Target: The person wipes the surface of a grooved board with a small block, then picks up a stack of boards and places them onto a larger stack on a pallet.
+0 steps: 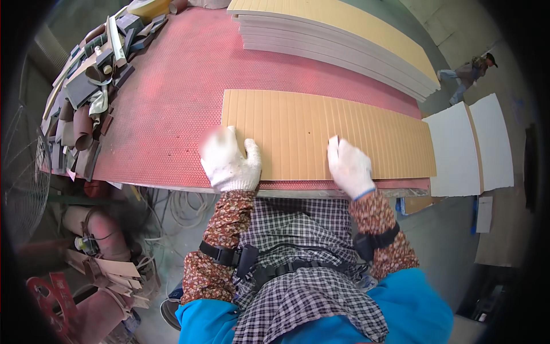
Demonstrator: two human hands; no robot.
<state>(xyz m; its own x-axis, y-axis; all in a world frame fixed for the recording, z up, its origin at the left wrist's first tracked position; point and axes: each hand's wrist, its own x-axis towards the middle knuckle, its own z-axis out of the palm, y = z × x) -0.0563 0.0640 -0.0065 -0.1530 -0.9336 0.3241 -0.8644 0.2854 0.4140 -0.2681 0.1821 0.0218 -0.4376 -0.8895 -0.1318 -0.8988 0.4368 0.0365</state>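
A long tan panel (286,129) with parallel grooves lies flat in front of me, with a small dark spot near its middle. My left hand (230,163), in a white knit glove, rests at the near left corner of the panel, thumb and fingers apart. Part of that hand is blurred. Over the panel's near edge, my right hand (349,166), gloved the same way, is closed with its fingertips pinched together. Something small and dark may show at those fingertips, too small to name.
The panel lies on a red honeycomb-textured table (172,92). Behind it is a stack of similar panels (338,51). Sanding blocks and rolled abrasive pieces (83,94) crowd the left edge. White sheets (458,149) stand at the right. A person (470,73) is at the far right.
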